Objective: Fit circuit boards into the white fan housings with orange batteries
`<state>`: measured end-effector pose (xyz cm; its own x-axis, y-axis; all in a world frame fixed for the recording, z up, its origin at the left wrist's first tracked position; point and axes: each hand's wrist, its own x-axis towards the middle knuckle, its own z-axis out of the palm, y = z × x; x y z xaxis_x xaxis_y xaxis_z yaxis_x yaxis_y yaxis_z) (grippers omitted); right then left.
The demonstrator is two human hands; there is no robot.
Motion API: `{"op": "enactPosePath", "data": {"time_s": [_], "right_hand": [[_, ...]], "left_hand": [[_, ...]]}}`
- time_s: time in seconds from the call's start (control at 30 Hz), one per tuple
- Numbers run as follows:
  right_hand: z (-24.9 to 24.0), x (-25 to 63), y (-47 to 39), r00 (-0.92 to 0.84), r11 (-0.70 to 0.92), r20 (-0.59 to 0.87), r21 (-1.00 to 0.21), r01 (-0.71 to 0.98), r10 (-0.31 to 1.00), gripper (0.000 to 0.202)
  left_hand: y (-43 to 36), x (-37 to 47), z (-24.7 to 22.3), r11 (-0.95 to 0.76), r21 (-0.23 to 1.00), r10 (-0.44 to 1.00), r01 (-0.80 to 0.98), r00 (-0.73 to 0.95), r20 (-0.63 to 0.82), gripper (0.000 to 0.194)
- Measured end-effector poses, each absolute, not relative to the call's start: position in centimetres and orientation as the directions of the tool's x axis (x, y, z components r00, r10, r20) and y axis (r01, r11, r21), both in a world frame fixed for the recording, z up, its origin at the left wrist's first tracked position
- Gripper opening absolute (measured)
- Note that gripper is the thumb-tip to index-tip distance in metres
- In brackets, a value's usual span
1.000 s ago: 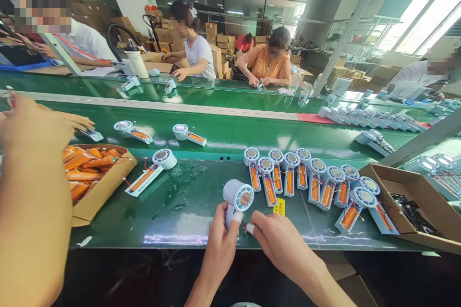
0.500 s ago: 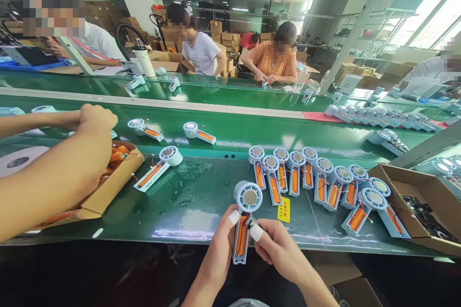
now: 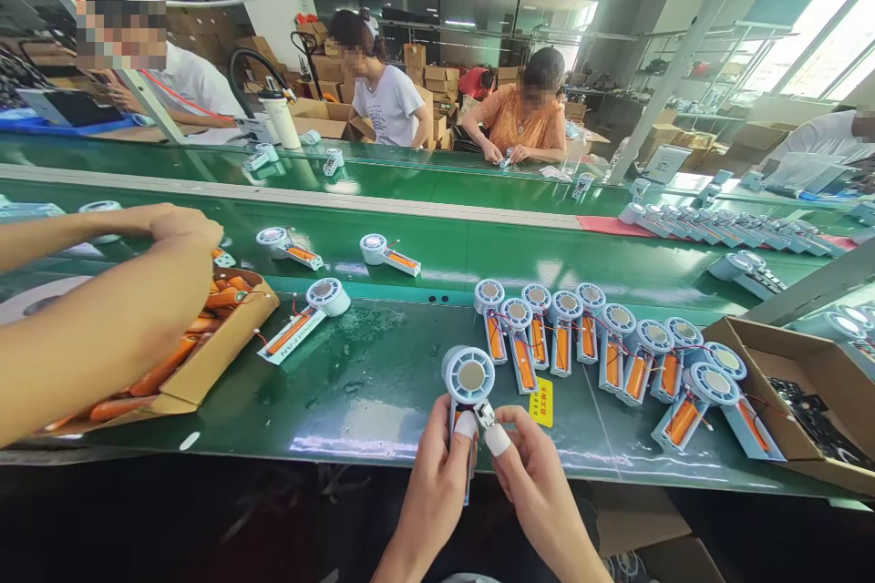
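The held fan is pale blue with a silver-grey centre disc, the small part whitish with dark marks, the thumb covers white. The battery packs are bright orange, their cardboard box tan. The conveyor belt is green, the worktop darker green, the card yellow with darker print.

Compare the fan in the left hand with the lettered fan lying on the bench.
The held fan is gripped by the left hand; the lettered fan lies on the green bench. The held fan's handle, partly hidden, points toward the wearer; the lettered fan's points lower-left, its orange strip exposed. Both have pale-blue round heads.
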<state>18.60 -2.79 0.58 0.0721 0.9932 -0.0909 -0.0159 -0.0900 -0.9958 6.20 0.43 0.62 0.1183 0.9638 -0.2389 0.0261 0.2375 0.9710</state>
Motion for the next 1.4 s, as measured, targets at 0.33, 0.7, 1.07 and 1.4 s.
{"op": "enactPosePath", "data": {"time_s": [0.33,0.7,1.07,1.4], "right_hand": [[-2.8,18.9,-4.6,0.062,0.196,0.362,-0.632,0.750,0.930,0.052],[-2.2,17.2,-3.3,0.107,0.144,0.331,-0.649,0.747,0.938,0.057],[-0.2,17.6,-3.4,-0.071,0.074,0.020,-0.372,0.925,0.997,0.074],[2.2,20.5,-2.9,-0.363,0.196,-0.224,-0.538,0.820,0.904,0.088]], "left_hand": [[1.3,7.2,0.9,0.343,0.939,0.935,-0.041,0.107,-0.337,0.021],[0.5,7.8,-0.5,0.241,0.967,0.966,0.083,0.076,-0.248,0.053],[0.8,7.8,-1.3,0.261,0.963,0.960,0.067,0.083,-0.266,0.051],[1.1,7.0,-1.8,0.229,0.973,0.973,0.013,0.036,-0.229,0.048]]}}
